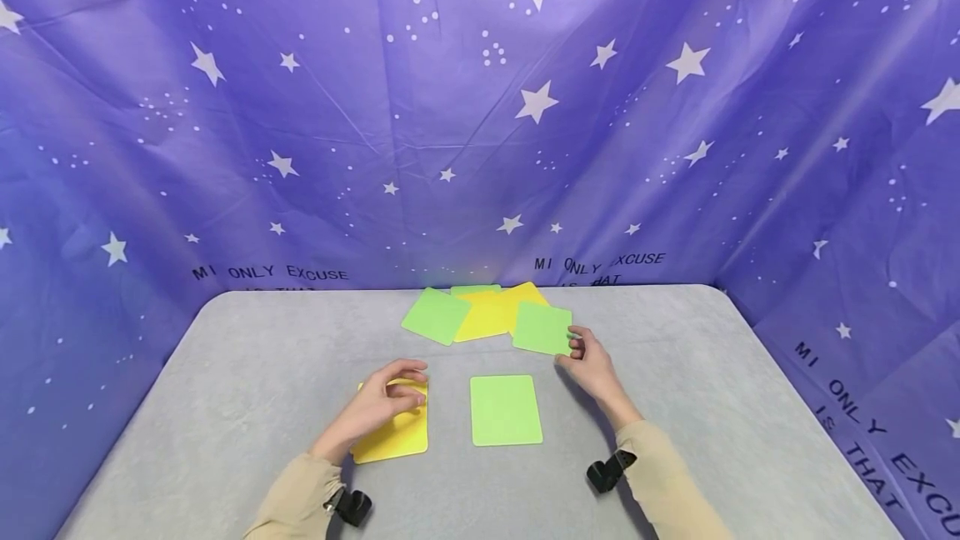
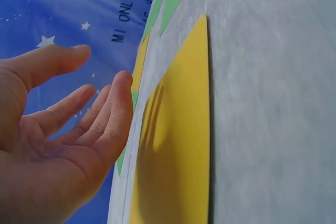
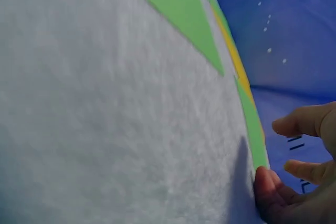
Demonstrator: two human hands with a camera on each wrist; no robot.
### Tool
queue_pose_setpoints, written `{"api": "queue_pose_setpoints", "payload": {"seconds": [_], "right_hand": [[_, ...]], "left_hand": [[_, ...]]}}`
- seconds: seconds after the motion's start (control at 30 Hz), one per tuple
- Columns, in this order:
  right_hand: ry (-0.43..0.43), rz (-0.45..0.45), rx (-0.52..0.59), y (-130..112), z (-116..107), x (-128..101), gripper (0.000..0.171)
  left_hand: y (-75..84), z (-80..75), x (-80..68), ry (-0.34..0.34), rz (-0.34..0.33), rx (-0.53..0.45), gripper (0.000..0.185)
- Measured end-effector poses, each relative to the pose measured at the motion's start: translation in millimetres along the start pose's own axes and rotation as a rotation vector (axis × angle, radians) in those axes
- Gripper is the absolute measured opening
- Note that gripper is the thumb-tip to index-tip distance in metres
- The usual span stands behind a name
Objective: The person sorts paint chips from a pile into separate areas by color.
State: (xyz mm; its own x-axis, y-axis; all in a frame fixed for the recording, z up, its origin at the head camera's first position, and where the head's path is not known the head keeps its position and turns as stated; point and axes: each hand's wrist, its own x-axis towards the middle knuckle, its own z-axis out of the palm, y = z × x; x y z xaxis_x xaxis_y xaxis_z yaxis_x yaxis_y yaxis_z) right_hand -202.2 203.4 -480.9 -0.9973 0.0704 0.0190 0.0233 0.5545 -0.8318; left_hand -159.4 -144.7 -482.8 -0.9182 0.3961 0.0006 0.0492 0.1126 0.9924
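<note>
My left hand (image 1: 382, 402) is held over a yellow square card (image 1: 397, 437) lying on the table. Its fingers are loosely bent and apart, with nothing between them, and its shadow falls on the card in the left wrist view. At the back right, my right hand (image 1: 591, 365) has its fingertips at the right edge of a green card (image 1: 542, 327). In the right wrist view, one fingertip (image 3: 263, 177) meets that card's near end, while the other digits stand away from it. Between the hands lies another green card (image 1: 506, 411), flat and touched by neither.
Along the table's back edge, yellow cards (image 1: 487, 313) overlap with a green card (image 1: 435, 315) on the left and a partly covered green card (image 1: 476, 289) behind. The grey table (image 1: 240, 373) meets a purple star-patterned curtain (image 1: 465, 107). Wrist cameras sit on both sleeves.
</note>
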Motion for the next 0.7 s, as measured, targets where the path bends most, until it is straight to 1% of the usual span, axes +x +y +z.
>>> {"api": "queue_pose_setpoints", "payload": {"seconds": [0.17, 0.3, 0.4, 0.53, 0.63, 0.7], "right_hand": [[0.035, 0.023, -0.008, 5.9, -1.4, 9.9, 0.057], [0.066, 0.046, -0.017, 6.8, 0.1, 16.6, 0.060], [0.095, 0.047, -0.059, 7.3, 4.0, 20.9, 0.062], [0.135, 0.024, -0.135, 8.6, 10.2, 24.1, 0.064], [0.151, 0.013, -0.171, 9.3, 12.4, 25.3, 0.063], [0.150, 0.016, -0.182, 9.5, 12.6, 26.2, 0.064]], "left_hand": [[5.7, 13.1, 12.7, 0.017, -0.006, 0.005, 0.048], [6.5, 23.8, 26.6, 0.023, -0.016, 0.008, 0.045], [6.6, 31.4, 37.4, 0.029, -0.017, 0.003, 0.042], [6.6, 42.1, 50.0, 0.022, 0.008, 0.006, 0.040], [6.6, 50.0, 56.9, 0.017, 0.022, 0.007, 0.039], [6.1, 54.6, 60.6, 0.024, 0.019, 0.002, 0.039]]}}
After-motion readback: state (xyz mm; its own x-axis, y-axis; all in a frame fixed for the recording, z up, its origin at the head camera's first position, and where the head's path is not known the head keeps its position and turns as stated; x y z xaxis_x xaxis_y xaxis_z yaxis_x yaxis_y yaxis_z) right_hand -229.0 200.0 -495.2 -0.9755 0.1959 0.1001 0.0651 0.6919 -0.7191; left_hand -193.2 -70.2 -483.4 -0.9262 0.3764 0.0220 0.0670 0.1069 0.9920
